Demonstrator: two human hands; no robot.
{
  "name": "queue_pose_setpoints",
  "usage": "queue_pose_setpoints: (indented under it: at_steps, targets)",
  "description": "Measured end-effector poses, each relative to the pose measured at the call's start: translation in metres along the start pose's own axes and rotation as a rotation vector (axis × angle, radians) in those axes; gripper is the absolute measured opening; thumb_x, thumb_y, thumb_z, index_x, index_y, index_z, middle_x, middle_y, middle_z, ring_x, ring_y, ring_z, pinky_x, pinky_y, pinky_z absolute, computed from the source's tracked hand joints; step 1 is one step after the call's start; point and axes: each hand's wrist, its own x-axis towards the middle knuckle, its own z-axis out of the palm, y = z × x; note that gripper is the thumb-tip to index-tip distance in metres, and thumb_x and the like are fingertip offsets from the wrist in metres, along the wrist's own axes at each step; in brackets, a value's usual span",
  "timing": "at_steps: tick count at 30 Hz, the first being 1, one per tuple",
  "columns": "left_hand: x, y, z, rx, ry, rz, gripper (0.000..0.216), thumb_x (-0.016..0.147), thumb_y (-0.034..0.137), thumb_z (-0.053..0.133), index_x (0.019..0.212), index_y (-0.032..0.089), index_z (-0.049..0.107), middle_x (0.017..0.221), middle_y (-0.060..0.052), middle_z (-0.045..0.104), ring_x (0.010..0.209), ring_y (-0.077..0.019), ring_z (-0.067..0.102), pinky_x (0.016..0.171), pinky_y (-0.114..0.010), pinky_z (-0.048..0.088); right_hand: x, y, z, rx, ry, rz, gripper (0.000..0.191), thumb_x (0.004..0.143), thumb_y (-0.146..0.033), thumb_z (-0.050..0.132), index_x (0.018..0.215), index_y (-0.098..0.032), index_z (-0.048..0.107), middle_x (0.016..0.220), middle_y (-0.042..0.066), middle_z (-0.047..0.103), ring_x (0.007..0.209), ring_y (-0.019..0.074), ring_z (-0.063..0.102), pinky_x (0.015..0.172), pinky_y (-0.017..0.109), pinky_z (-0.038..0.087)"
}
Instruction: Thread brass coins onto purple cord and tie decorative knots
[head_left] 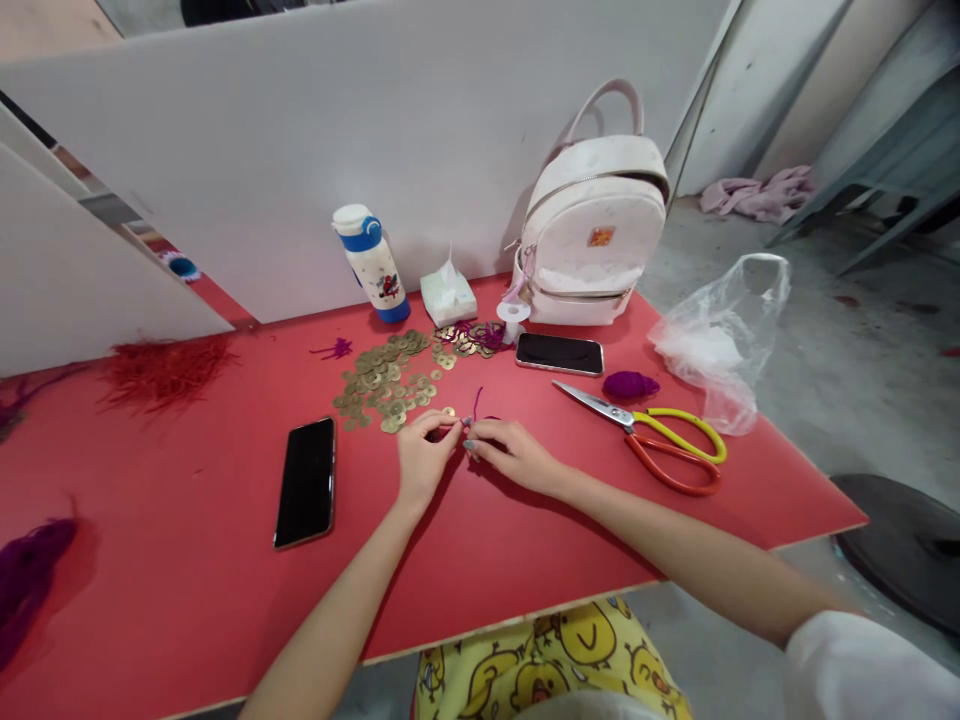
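Pinching a purple thread point(477, 402) with their fingers, the left hand point(424, 456) and right hand point(517, 456) sit close together at the near right of the coin pile point(381, 372). Scissors point(628, 421) lie farther right of that pile.

Fingers point(491, 430) pinching purple thread point(478, 400), coins point(379, 368), scissors point(622, 416)

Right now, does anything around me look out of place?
Possibly the pink cloth: it lies crumpled on the floor, right of the backpack, as if dropped. The brass-coloured discs are loosely scattered, but nothing looks damaged.
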Motion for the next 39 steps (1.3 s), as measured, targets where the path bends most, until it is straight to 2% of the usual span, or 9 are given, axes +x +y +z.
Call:
queue_pose_setpoints:
  at_steps: [4, 7, 13, 30, 39]
  targets:
    - [0.001, 0.0, 0.0, 0.086, -0.138, 0.052, 0.014, 0.077, 0.025, 0.066, 0.066, 0.017, 0.07, 0.067, -0.003, 0.067, 0.064, -0.015, 0.058, 0.062, -0.026, 0.045, -0.001, 0.002, -0.006, -0.167, 0.115, -0.032, 0.023, 0.096, -0.022, 0.046, 0.077, -0.019, 0.058, 0.078, 0.002, 0.06, 0.073, 0.0149, 0.055, 0.068, 0.026, 0.04]
    - [0.0, 0.003, 0.001, 0.07, -0.223, 0.093, 0.015, 0.082, 0.024, 0.062, 0.072, 0.017, 0.071, 0.073, -0.005, 0.068, 0.07, -0.0167, 0.06, 0.066, -0.027, 0.045, 0.0, 0.006, -0.012, -0.171, 0.217, -0.01, 0.025, 0.096, -0.022, 0.045, 0.074, -0.019, 0.057, 0.076, 0.002, 0.058, 0.072, 0.0154, 0.054, 0.067, 0.026, 0.04]
    - [-0.001, 0.006, 0.002, 0.01, -0.237, 0.074, 0.015, 0.085, 0.023, 0.06, 0.08, 0.015, 0.072, 0.08, -0.007, 0.068, 0.074, -0.0172, 0.061, 0.067, -0.027, 0.045, 0.003, 0.015, -0.02, -0.153, 0.334, -0.002, 0.027, 0.098, -0.027, 0.044, 0.075, -0.019, 0.057, 0.078, 0.003, 0.057, 0.072, 0.0159, 0.053, 0.069, 0.028, 0.04]
    - [0.0, 0.008, 0.0, -0.049, -0.275, 0.009, 0.017, 0.086, 0.024, 0.06, 0.084, 0.015, 0.074, 0.085, -0.007, 0.069, 0.082, -0.018, 0.063, 0.077, -0.028, 0.047, 0.002, 0.014, -0.021, -0.159, 0.338, -0.098, 0.026, 0.097, -0.028, 0.049, 0.082, -0.018, 0.067, 0.074, 0.002, 0.055, 0.065, 0.0132, 0.05, 0.062, 0.025, 0.039]
    - [0.0, 0.007, 0.001, -0.04, -0.291, 0.028, 0.015, 0.085, 0.023, 0.06, 0.083, 0.016, 0.074, 0.085, -0.007, 0.07, 0.084, -0.0185, 0.063, 0.081, -0.03, 0.047, 0.005, 0.015, -0.022, -0.121, 0.393, -0.016, 0.021, 0.094, -0.022, 0.054, 0.085, -0.019, 0.073, 0.074, 0.002, 0.059, 0.064, 0.0129, 0.054, 0.062, 0.025, 0.041]
